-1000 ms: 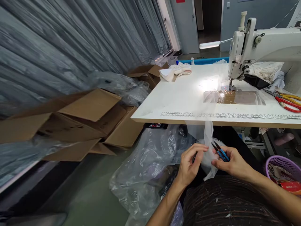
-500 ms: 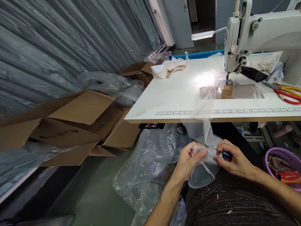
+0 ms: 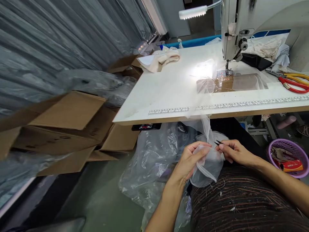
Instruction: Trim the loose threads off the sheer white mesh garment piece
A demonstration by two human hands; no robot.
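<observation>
My left hand [image 3: 189, 162] is closed on sheer white fabric [image 3: 209, 170], pinching it between thumb and fingers just below the table edge. The fabric hangs over my lap in a loose loop with a narrow sewn band. A strip of it runs up over the edge to the sewing machine [image 3: 251, 22]. Between the thumb and fingers of my right hand [image 3: 236, 152] are small thread snips [image 3: 219, 142]. Their dark pointed blades face left, close to the fabric by my left fingertips; their handles are hidden in my hand.
The white sewing table [image 3: 154, 93] carries a printed ruler, folded cream cloth [image 3: 160, 60] and red- and yellow-handled scissors [image 3: 293, 82]. A purple basket [image 3: 287, 143] stands low right. Clear plastic sheeting [image 3: 149, 161] hangs left of my lap, near an open cardboard box [image 3: 67, 112].
The view has shifted, so the table and machine appear higher and further left. My right hand has turned, covering the snips' blue handle, and is nearer my left hand.
</observation>
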